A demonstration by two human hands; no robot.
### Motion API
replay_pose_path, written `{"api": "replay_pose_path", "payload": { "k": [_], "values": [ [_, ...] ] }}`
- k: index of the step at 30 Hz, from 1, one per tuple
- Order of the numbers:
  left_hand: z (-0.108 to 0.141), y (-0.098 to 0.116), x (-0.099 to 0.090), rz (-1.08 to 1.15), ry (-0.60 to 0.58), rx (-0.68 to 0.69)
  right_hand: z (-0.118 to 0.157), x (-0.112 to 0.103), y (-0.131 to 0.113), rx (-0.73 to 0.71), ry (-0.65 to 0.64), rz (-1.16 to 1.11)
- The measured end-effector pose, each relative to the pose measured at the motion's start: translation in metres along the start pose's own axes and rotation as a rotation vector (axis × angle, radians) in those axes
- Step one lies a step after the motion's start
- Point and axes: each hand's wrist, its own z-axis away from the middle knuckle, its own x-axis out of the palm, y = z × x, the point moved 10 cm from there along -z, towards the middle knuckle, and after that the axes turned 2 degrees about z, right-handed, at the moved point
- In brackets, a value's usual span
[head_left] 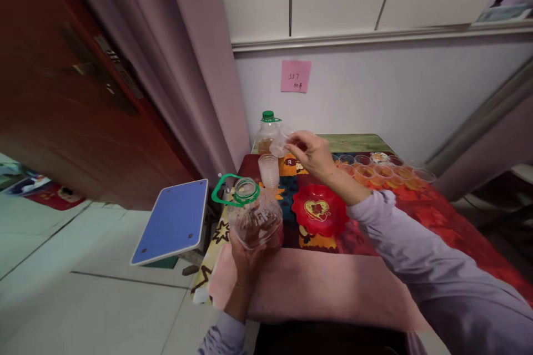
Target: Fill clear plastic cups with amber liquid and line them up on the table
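At the far left, by the door point(62, 77), we see a blue-topped stool point(172, 222) beside the desk point(353, 142). At the desk's near left corner is the open jug point(258, 224) with a green handle, our left hand point(245, 260) closed around its lower near side in a holding grip. Just beyond stands a cup stack point(268, 171), with a green-capped jug point(264, 141) behind it. Near both, our right hand point(312, 151) pinches a clear plastic cup point(278, 145) in a narrow fingertip grip, above the desk. Nearer us lies a red scalloped dish point(320, 211); farther right, clear cups point(385, 172) stand closely grouped.
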Motion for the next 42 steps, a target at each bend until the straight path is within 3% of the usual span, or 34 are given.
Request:
{"api": "replay_pose_path", "payload": {
  "k": [3, 8, 12, 18, 25, 35, 38, 42],
  "values": [
    [0.002, -0.005, -0.002, -0.019, 0.002, -0.001, 0.047, -0.021, 0.028, 0.072, -0.035, 0.089],
    [0.004, -0.012, -0.001, -0.005, 0.002, -0.012, 0.148, 0.015, 0.086, 0.176, -0.314, 0.214],
    [0.003, -0.011, 0.001, 0.021, 0.034, 0.008, 0.192, 0.039, 0.110, 0.245, -0.397, 0.298],
    [0.001, -0.010, -0.001, 0.002, 0.060, 0.039, 0.201, 0.041, 0.107, 0.246, -0.407, 0.308],
    [0.000, -0.011, 0.002, -0.008, 0.027, 0.047, 0.192, 0.008, 0.077, 0.131, -0.215, 0.345],
    [-0.001, -0.011, 0.002, -0.035, 0.019, 0.042, 0.194, 0.033, 0.092, 0.277, -0.409, 0.410],
    [-0.002, -0.005, 0.005, -0.033, 0.010, 0.042, 0.193, 0.023, 0.090, 0.275, -0.313, 0.353],
    [-0.001, 0.002, 0.009, -0.023, -0.013, 0.041, 0.187, 0.008, 0.066, 0.267, -0.017, 0.080]
  ]
}}
